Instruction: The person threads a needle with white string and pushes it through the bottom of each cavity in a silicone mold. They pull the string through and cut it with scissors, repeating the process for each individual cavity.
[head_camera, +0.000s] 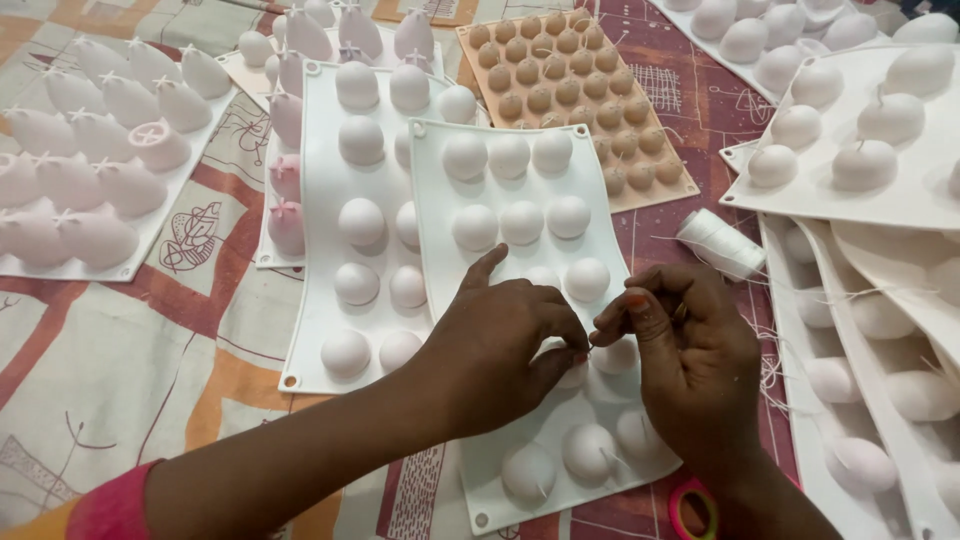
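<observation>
Both my hands hover over a white silicone mould (432, 205) with round domed cavities, lying on a patterned cloth. My left hand (500, 345) and my right hand (680, 350) meet fingertip to fingertip above the mould's middle row, pinching something thin, likely a white thread or wick, too fine to see clearly. Domes near the front edge (590, 452) have short thread ends sticking out. A spool of white thread (720, 243) lies just right of the mould, beyond my right hand.
A second white dome mould (318, 300) lies partly under the first. Cone-shaped moulds (90, 170) fill the left, a tan small-cavity mould (580, 100) sits behind, egg-shaped moulds (880, 150) stack at right. Pink-handled scissors (690, 505) lie by my right wrist.
</observation>
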